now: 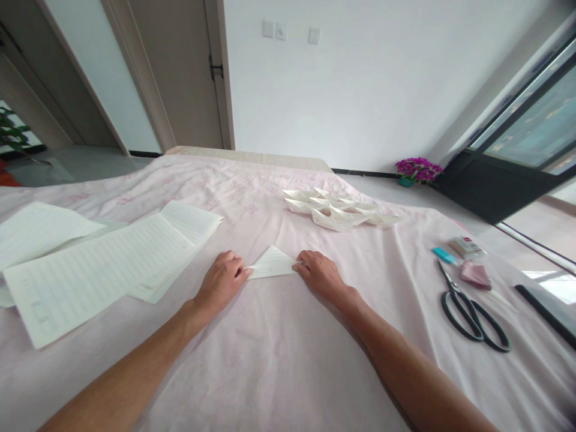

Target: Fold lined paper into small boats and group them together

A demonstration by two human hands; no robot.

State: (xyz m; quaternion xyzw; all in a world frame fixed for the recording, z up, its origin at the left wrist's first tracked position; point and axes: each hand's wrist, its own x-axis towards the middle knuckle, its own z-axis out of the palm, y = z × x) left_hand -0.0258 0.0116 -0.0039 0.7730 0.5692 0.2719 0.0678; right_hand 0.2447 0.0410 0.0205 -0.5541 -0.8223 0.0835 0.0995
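A folded sheet of paper (272,264), triangular with a peak pointing away from me, lies low over the cloth in front of me. Its left corner is pinched between the thumb and fingers of my left hand (226,273). At the opposite corner, my right hand (317,270) grips the same paper. Just beyond, to the right, several folded paper boats (337,210) stand grouped together. Lined paper sheets (103,258) lie loosely overlapped to the left of my left hand.
The pink cloth (252,360) has wrinkles. Black-handled scissors (470,312) rest at right, near a blue eraser-like block (444,255), a pink item (476,275) and a small packet (467,246). A dark bar (544,315) lies at the right edge.
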